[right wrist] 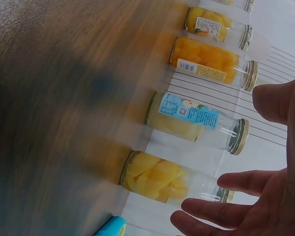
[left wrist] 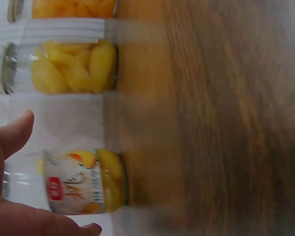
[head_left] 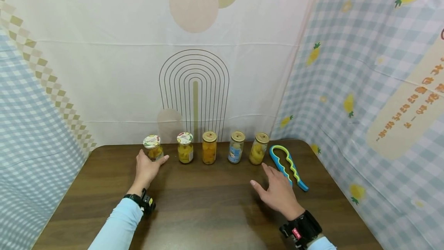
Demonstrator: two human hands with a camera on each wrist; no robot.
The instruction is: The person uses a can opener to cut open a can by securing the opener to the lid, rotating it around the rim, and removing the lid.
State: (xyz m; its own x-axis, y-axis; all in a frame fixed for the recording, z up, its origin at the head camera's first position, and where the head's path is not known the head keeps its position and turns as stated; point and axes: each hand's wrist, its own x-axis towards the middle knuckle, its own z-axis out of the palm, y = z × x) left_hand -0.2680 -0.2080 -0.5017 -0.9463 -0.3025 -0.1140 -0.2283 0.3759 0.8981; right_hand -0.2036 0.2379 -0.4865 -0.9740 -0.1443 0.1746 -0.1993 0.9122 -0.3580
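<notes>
Five glass jars of fruit stand in a row across the back of the table. My left hand (head_left: pixel 147 171) is at the leftmost jar (head_left: pixel 154 152), which has a patterned white lid. Its fingers (left wrist: pixel 44 221) lie along one side of that jar and its thumb sticks out on the other, apart from the glass. With fingers spread, my right hand (head_left: pixel 279 193) is in front of the rightmost jar (head_left: pixel 258 151), a gold-lidded one with pale yellow pieces. Nothing is in the right palm. Its fingertips overlap that jar's lid end in the right wrist view.
Between the end jars stand a patterned-lid jar (head_left: pixel 185 150), a jar of orange pieces (head_left: pixel 209 151) and a blue-labelled jar (head_left: pixel 236 150). A blue and green jar opener (head_left: pixel 288 165) lies right of the row. Cloth hangings (head_left: pixel 114 88) rise behind the table (head_left: pixel 201 203).
</notes>
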